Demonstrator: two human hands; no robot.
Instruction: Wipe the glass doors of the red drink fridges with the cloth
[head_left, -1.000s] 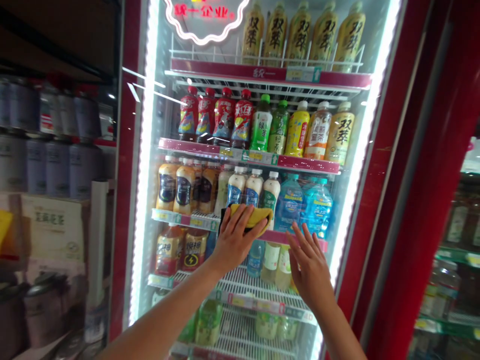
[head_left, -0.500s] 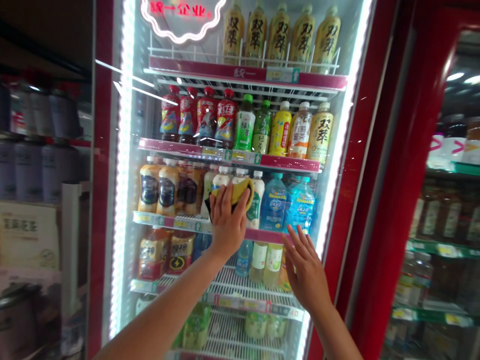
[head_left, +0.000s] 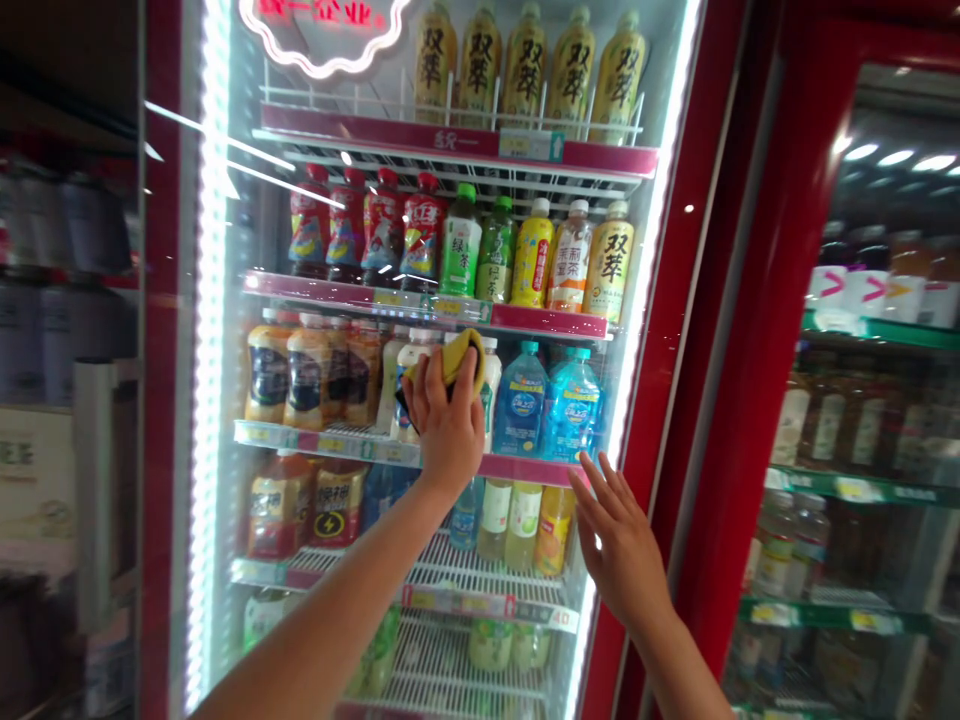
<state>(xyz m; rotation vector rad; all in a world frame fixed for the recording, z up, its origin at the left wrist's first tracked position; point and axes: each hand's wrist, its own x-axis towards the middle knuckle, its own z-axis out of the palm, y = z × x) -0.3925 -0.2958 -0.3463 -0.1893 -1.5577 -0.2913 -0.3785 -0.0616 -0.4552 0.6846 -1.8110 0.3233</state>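
Note:
My left hand (head_left: 451, 425) is stretched up to the glass door of a lit drinks fridge. Its fingers grip a yellow cloth (head_left: 466, 352) with a dark edge, pressed flat against the glass in front of the third shelf's bottles. Part of the cloth is hidden behind the fingers. Lower and to the right, my right hand (head_left: 619, 545) is raised with fingers spread and holds nothing. It is near the door's right side, below the blue bottles (head_left: 574, 405); whether it touches the glass I cannot tell.
Behind the glass, shelves hold red-capped bottles (head_left: 381, 230), tall yellow bottles (head_left: 525, 65) and dark-labelled bottles (head_left: 306, 375). A bright light strip (head_left: 206, 400) runs down the left side. A red frame (head_left: 757, 350) and a second fridge (head_left: 862, 480) stand to the right; dim shelving (head_left: 67, 320) is at left.
The view has turned slightly right, so the fridge sits further left. Against the door, my left hand with the cloth and my right hand have both shifted a little to the right.

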